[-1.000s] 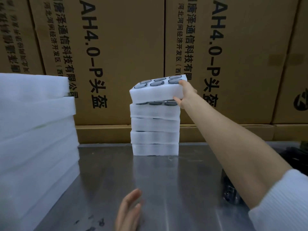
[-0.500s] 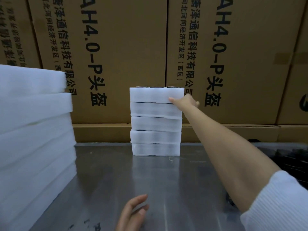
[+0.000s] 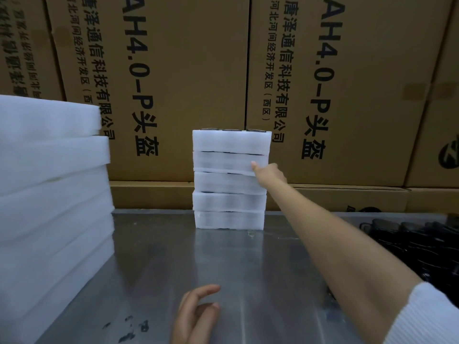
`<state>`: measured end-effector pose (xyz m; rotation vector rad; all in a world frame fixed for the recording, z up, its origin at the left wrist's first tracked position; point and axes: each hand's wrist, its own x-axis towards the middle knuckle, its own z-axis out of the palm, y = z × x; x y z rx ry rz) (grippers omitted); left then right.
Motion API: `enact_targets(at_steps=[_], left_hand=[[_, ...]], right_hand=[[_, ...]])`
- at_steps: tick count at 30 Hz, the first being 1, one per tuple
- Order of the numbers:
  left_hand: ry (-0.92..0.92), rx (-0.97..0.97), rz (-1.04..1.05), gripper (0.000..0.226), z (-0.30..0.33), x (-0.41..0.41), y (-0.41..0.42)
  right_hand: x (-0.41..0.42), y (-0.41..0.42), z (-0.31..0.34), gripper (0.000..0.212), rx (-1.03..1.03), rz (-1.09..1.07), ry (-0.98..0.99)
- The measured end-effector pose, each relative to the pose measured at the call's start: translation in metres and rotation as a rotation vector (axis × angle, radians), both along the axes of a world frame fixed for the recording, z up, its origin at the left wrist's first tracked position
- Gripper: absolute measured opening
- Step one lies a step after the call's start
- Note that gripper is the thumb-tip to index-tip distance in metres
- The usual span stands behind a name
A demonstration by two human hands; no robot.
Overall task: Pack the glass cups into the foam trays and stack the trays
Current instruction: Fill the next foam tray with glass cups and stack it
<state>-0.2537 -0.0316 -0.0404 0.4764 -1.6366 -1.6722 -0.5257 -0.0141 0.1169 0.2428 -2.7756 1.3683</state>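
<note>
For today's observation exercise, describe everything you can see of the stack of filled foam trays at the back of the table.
The stack of foam trays is five white, translucent-looking foam blocks piled upright, edges roughly flush. It stands on the metal table near its back edge, before cardboard boxes. Dark rims of cups show along the top tray's upper edge and in some seams. The right hand touches its right front corner, at the second tray from the top.

Five foam trays (image 3: 229, 180) are standing stacked on the metal table (image 3: 248, 269), dark cup rims (image 3: 233, 130) showing on top. Right hand (image 3: 269, 176) is touching the stack's right front edge at the second tray with a fingertip. Left hand (image 3: 196, 316) is hovering low, fingers relaxed. Bigger foam stack (image 3: 52, 194) is sitting left; cardboard boxes (image 3: 347, 83) are standing behind.
</note>
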Motion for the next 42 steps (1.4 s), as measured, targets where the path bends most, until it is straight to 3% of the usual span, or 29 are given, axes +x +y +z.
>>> enact_targets(at_steps=[4, 8, 16, 21, 26, 29, 34, 36, 38, 42], left_hand=[[-0.001, -0.038, 0.027, 0.028, -0.004, -0.001, 0.0], [-0.084, -0.23, 0.117, 0.034, -0.008, -0.004, 0.006], [-0.156, -0.252, 0.173, 0.021, -0.015, 0.043, 0.046], [-0.125, -0.234, 0.064, 0.021, -0.017, 0.087, 0.084], [-0.147, -0.407, -0.044, 0.035, -0.022, 0.125, 0.115], [-0.314, -0.668, -0.042, 0.032, -0.018, 0.137, 0.103], [-0.942, -1.361, 0.29, 0.056, 0.034, 0.156, 0.026], [-1.127, -1.387, 0.481, 0.069, 0.061, 0.168, -0.008], [-1.221, -1.268, 0.679, 0.083, 0.086, 0.185, -0.038], [-1.41, -1.131, 0.91, 0.084, 0.109, 0.224, -0.081]], right_hand=[[0.066, 0.019, -0.047, 0.071, -0.22, 0.062, 0.051], [0.148, 0.058, -0.108, 0.068, -0.277, 0.245, 0.021], [0.259, 0.143, -0.174, 0.033, -0.462, 0.209, -0.008], [0.295, 0.172, -0.177, 0.021, -0.462, 0.232, -0.012], [0.315, 0.186, -0.181, 0.017, -0.344, 0.292, 0.065], [0.325, 0.193, -0.184, 0.016, -0.268, 0.356, 0.117], [0.334, 0.204, -0.182, 0.018, -0.267, 0.365, 0.122], [0.335, 0.206, -0.181, 0.017, -0.276, 0.367, 0.117], [0.336, 0.207, -0.18, 0.017, -0.27, 0.372, 0.112], [0.337, 0.206, -0.181, 0.015, -0.24, 0.392, 0.118]])
